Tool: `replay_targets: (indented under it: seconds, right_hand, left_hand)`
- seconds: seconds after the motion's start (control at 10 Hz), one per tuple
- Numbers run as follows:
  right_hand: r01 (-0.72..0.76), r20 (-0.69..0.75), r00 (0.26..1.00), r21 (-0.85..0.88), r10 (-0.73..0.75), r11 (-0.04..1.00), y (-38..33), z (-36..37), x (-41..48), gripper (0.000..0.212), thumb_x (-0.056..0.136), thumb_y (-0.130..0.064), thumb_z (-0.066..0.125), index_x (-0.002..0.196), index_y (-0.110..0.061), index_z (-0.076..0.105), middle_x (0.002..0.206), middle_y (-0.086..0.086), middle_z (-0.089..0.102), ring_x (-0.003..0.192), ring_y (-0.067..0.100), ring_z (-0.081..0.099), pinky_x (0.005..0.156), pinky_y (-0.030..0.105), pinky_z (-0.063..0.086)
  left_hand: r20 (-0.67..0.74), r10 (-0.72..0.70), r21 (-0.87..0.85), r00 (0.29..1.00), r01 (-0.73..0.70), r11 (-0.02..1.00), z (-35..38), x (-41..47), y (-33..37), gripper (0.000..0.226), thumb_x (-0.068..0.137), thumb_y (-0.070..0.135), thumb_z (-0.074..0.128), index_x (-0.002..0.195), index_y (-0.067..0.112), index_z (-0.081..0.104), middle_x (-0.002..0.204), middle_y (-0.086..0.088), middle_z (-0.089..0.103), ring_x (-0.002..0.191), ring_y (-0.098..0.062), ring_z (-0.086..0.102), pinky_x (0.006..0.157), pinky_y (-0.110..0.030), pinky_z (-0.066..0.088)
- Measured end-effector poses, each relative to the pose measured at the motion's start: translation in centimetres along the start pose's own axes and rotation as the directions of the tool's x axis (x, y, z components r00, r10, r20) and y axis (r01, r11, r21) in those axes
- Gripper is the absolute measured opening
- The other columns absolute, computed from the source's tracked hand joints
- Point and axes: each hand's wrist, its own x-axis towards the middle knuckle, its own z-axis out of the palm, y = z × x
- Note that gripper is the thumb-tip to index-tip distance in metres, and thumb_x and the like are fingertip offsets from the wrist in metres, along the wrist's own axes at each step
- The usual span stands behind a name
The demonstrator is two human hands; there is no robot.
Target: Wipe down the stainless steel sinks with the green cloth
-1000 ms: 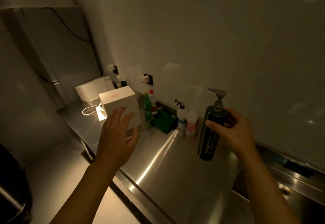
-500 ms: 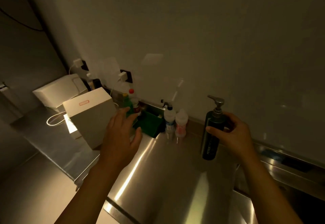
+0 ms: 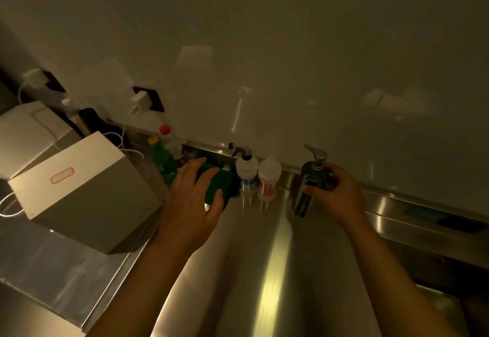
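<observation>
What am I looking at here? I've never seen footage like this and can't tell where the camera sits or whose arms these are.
The camera is worn on a person's head and looks down at their own bare arms over a stainless steel counter. The left hand is open, its fingers spread over a green item, which may be the cloth; no grip shows yet. The right hand is wrapped around a dark pump bottle standing on the counter. Beside it stand a spray bottle, a small bottle with a pink label and a green bottle. A white box sits to the left.
</observation>
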Motion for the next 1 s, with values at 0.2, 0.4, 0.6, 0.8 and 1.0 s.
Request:
replay_targets:
  seconds: [0.2, 0.4, 0.6, 0.8, 1.0]
  right_hand:
    - [-0.094, 0.008, 0.996, -0.011, 0.094, 0.996, 3.0, 3.7, 4.2, 0.074, 0.071, 0.008, 0.084, 0.138, -0.006, 0.055, 0.131, 0.01, 0.063, 0.114, 0.016, 0.059, 0.093, 0.023, 0.049]
    - [-0.158, -0.05, 0.986, 0.009, 0.158, 0.987, 6.5, 5.8, 7.2, 0.073, 0.069, 0.011, 0.084, 0.135, -0.005, 0.057, 0.124, 0.009, 0.065, 0.113, 0.021, 0.062, 0.096, 0.03, 0.05]
    - [-0.209, -0.075, 0.975, 0.016, 0.21, 0.978, 10.0, 6.7, 8.1, 0.07, 0.068, 0.009, 0.086, 0.131, -0.01, 0.061, 0.119, 0.007, 0.068, 0.113, 0.024, 0.066, 0.095, 0.033, 0.053]
    - [-0.227, -0.098, 0.968, 0.037, 0.23, 0.973, 11.8, 6.9, 8.2, 0.074, 0.068, 0.007, 0.086, 0.135, -0.01, 0.059, 0.126, 0.008, 0.068, 0.117, 0.024, 0.065, 0.098, 0.039, 0.055]
    - [-0.203, -0.124, 0.971, 0.012, 0.203, 0.979, 11.5, 6.7, 7.3, 0.091, 0.065, 0.001, 0.09, 0.142, -0.025, 0.051, 0.128, -0.007, 0.062, 0.12, 0.016, 0.06, 0.085, 0.02, 0.051]
  left_hand:
    - [0.075, -0.037, -0.037, 0.997, 0.04, 0.999, 3.0, 2.2, -3.3, 0.049, 0.099, 0.036, 0.054, 0.144, 0.016, 0.057, 0.155, -0.006, 0.044, 0.146, -0.027, 0.038, 0.115, -0.054, 0.042]
    - [0.13, -0.09, -0.057, 0.988, 0.098, 0.994, 5.0, 2.5, -6.1, 0.05, 0.099, 0.037, 0.053, 0.145, 0.018, 0.056, 0.158, -0.003, 0.041, 0.15, -0.024, 0.033, 0.119, -0.044, 0.036]
    - [0.117, -0.073, -0.068, 0.99, 0.081, 0.994, 5.9, 2.7, -7.9, 0.048, 0.098, 0.034, 0.055, 0.144, 0.018, 0.057, 0.157, -0.003, 0.042, 0.149, -0.023, 0.034, 0.117, -0.042, 0.035]
    - [0.131, -0.073, -0.078, 0.989, 0.084, 0.993, 5.8, 2.8, -8.5, 0.049, 0.099, 0.037, 0.053, 0.145, 0.021, 0.056, 0.158, -0.001, 0.041, 0.15, -0.022, 0.033, 0.117, -0.039, 0.032]
    - [0.107, -0.031, -0.097, 0.994, 0.042, 0.994, 5.2, 2.8, -8.7, 0.049, 0.1, 0.038, 0.05, 0.146, 0.021, 0.055, 0.159, 0.0, 0.039, 0.15, -0.021, 0.032, 0.116, -0.035, 0.029]
